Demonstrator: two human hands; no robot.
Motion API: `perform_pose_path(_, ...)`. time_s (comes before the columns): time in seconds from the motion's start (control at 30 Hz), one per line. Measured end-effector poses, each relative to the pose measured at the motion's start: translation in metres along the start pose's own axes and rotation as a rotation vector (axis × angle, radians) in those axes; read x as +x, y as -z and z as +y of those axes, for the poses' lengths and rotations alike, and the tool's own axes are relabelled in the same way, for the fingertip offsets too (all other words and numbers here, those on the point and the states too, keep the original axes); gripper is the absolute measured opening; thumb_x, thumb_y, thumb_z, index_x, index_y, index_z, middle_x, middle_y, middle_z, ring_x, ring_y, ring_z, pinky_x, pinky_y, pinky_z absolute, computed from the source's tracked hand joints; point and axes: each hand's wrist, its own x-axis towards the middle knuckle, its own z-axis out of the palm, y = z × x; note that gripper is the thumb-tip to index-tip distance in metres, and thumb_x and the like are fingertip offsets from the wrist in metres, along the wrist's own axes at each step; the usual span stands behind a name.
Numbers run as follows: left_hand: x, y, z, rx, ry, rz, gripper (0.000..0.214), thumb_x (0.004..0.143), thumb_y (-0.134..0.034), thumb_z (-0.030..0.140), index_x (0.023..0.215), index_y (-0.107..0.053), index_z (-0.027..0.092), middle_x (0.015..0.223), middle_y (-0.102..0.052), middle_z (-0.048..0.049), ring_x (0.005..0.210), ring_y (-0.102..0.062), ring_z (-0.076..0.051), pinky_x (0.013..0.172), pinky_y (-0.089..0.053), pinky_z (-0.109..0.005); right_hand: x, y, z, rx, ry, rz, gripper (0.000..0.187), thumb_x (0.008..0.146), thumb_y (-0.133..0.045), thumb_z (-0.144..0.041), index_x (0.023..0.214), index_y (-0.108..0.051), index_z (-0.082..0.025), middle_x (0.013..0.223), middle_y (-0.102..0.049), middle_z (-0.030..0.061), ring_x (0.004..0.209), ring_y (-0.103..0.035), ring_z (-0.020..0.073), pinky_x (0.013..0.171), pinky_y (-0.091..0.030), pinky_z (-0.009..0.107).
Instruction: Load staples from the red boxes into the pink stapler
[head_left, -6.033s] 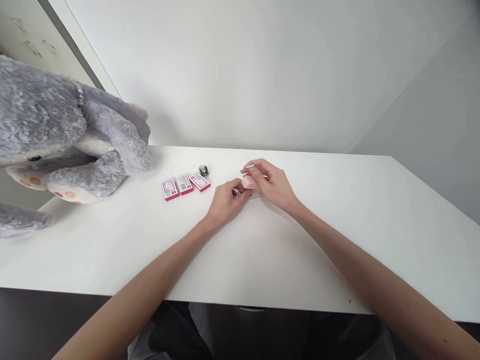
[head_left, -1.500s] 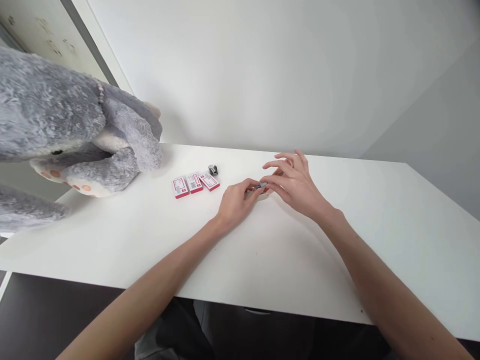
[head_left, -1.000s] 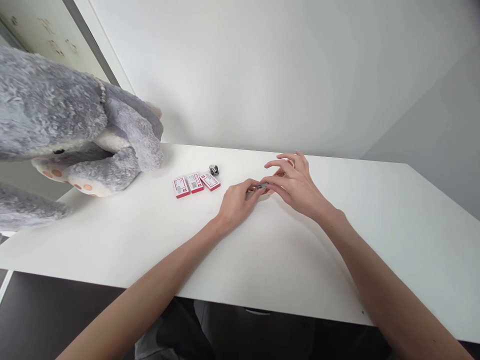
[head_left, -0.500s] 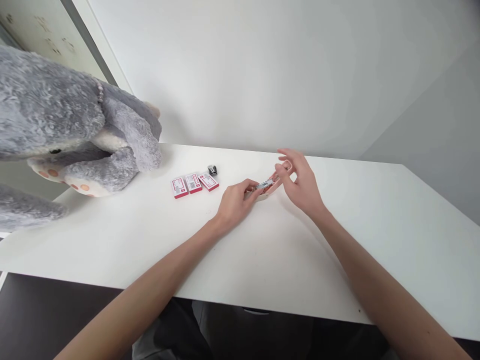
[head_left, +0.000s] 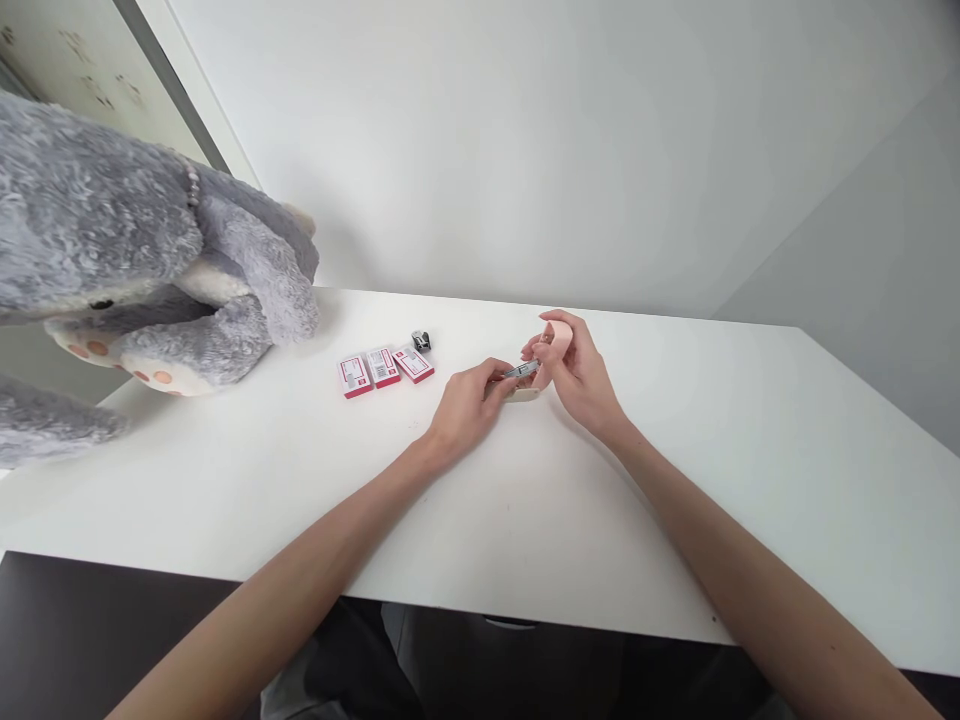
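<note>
A small pink stapler [head_left: 527, 383] lies on the white table [head_left: 525, 500], its pink top arm swung up and its metal staple channel showing. My left hand [head_left: 469, 405] pinches the stapler's near end between thumb and fingers. My right hand [head_left: 574, 372] curls its fingers round the raised pink top at the far end. Three red-and-white staple boxes [head_left: 382, 367] lie in a row to the left of my hands. A small black staple remover [head_left: 421, 341] sits just behind the boxes.
A large grey plush toy [head_left: 135, 270] fills the table's far left corner, its paws resting on the surface. White walls close in behind and to the right. The table's front edge runs near my forearms, with a dark gap below.
My right hand, earlier spread open over the stapler, has closed round the raised pink top. The left hand has kept its pinch on the stapler. The boxes have not moved.
</note>
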Motion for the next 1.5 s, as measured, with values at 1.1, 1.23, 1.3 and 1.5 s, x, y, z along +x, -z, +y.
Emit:
perform_pose_path(1.1,0.004,0.001,-0.006,0.238,-0.094,0.131,0.02,0.104,-0.05,0.035,0.113,-0.062,0.021,0.119,-0.071,-0.0075,0.115,-0.062,-0.025,0.099,-0.05,-0.04,-0.005,0.003,0.018,-0.494,0.101,-0.195,0.05,0.104,-0.05,-0.055,0.15,-0.053,-0.035,0.142,-0.066,0.0062,0.124,-0.064,0.0315,0.101,-0.053,0.047)
perform_pose_path(1.23,0.004,0.0,-0.014,0.317,-0.132,0.188,0.03,0.101,-0.055,0.036,0.127,-0.055,0.02,0.133,-0.063,-0.011,0.128,-0.055,-0.028,0.111,-0.046,-0.045,-0.004,0.005,0.02,-0.527,0.075,-0.146,0.05,0.103,-0.052,-0.053,0.15,-0.052,-0.035,0.144,-0.066,0.0046,0.123,-0.066,0.0321,0.1,-0.053,0.048)
perform_pose_path(1.3,0.004,0.0,-0.017,0.377,-0.142,0.219,0.034,0.099,-0.057,0.032,0.13,-0.053,0.019,0.137,-0.059,-0.0135,0.133,-0.051,-0.029,0.116,-0.043,-0.047,-0.003,0.005,0.022,-0.545,0.049,-0.096,0.052,0.102,-0.054,-0.053,0.151,-0.05,-0.035,0.145,-0.066,0.0047,0.124,-0.066,0.0328,0.101,-0.052,0.049)
perform_pose_path(1.5,0.003,0.004,-0.02,0.606,-0.031,0.298,0.057,0.092,-0.063,0.029,0.143,-0.042,0.014,0.162,-0.027,-0.0253,0.156,-0.019,-0.046,0.124,-0.025,-0.067,-0.004,-0.001,0.027,-0.554,-0.027,-0.031,0.061,0.1,-0.054,-0.051,0.158,-0.04,-0.035,0.145,-0.066,0.0067,0.123,-0.067,0.0355,0.1,-0.054,0.054)
